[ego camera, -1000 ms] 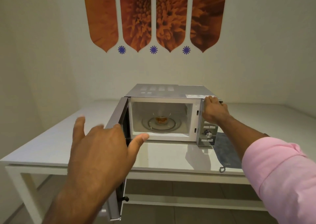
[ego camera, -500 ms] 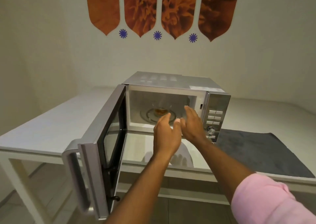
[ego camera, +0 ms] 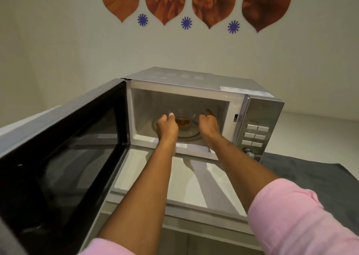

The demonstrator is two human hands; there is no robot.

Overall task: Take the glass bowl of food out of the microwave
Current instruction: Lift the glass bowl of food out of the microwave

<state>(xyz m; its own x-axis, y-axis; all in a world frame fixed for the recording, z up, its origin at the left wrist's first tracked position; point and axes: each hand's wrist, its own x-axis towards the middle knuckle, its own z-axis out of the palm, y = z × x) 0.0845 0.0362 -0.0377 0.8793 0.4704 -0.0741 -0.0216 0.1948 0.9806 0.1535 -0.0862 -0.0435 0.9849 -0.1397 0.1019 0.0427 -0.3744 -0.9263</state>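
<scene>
The microwave [ego camera: 258, 109] stands on a white table with its door [ego camera: 64, 147] swung wide open to the left. Inside, a small glass bowl [ego camera: 183, 121] with brownish food sits on the glass turntable [ego camera: 191, 135]. Both my hands are inside the cavity, one on each side of the bowl. My left hand [ego camera: 167, 127] is curled against the bowl's left side with the thumb at its rim; its fingers are hidden, so I cannot tell whether it grips. My right hand [ego camera: 208, 125] is cupped a little to the right of the bowl, apart from it.
A dark grey cloth [ego camera: 314, 184] lies on the white table [ego camera: 194, 186] to the right of the microwave. The control panel [ego camera: 255, 136] with buttons and a dial is on the microwave's right front. The open door fills the left foreground. A wall stands close behind.
The view has come closer to the microwave. Both hands have gone from in front of the opening into the cavity and spread to either side of the bowl.
</scene>
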